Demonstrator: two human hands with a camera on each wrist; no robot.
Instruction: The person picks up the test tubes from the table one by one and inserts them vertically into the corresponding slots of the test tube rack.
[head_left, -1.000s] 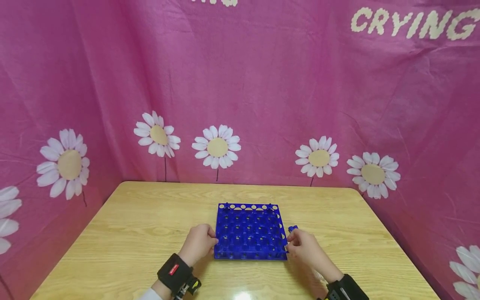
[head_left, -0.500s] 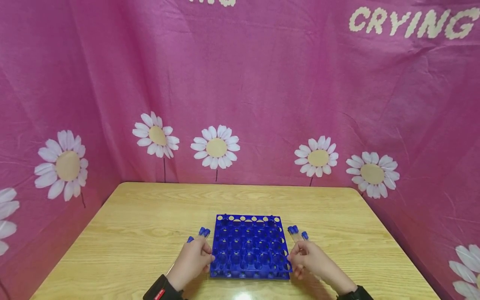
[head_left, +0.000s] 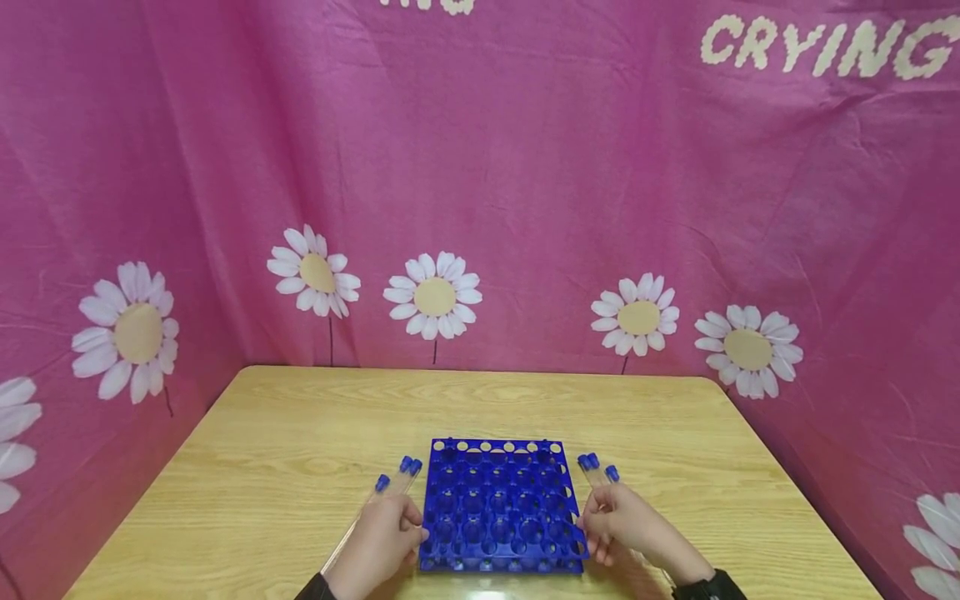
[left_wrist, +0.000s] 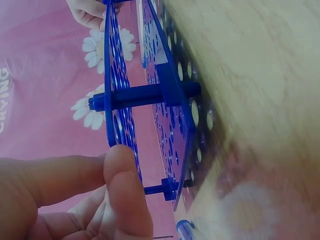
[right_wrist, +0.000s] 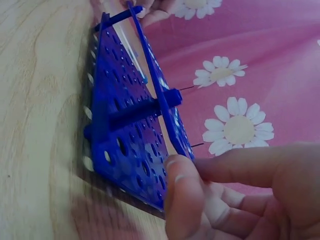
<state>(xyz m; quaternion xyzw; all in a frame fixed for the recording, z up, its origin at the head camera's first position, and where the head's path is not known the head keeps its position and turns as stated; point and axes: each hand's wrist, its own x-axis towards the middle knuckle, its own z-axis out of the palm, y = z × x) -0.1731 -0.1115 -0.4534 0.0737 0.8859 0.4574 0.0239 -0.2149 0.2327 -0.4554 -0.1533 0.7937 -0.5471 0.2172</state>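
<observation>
A blue two-tier test tube rack [head_left: 510, 515] with rows of round holes lies near the table's front edge. My left hand [head_left: 381, 533] pinches the upper plate at its left side, near the front corner. On the opposite side my right hand [head_left: 626, 525] pinches the same plate. The left wrist view shows the thumb and forefinger on the upper plate's rim, with a post [left_wrist: 137, 96] joining the two plates. In the right wrist view, the lower plate [right_wrist: 107, 127] is close to the tabletop; whether its feet touch I cannot tell.
Blue-capped clear test tubes lie on the wooden table [head_left: 300, 417] on both sides: left tubes [head_left: 406, 463] beyond my left hand, right tubes [head_left: 592, 461] beyond my right. The hands partly hide them. A pink flowered curtain [head_left: 517, 208] surrounds the table's back and sides.
Both hands have drawn the rack towards the front of the table, mostly in the first half second. The tubes' blue caps now show more beyond the hands.
</observation>
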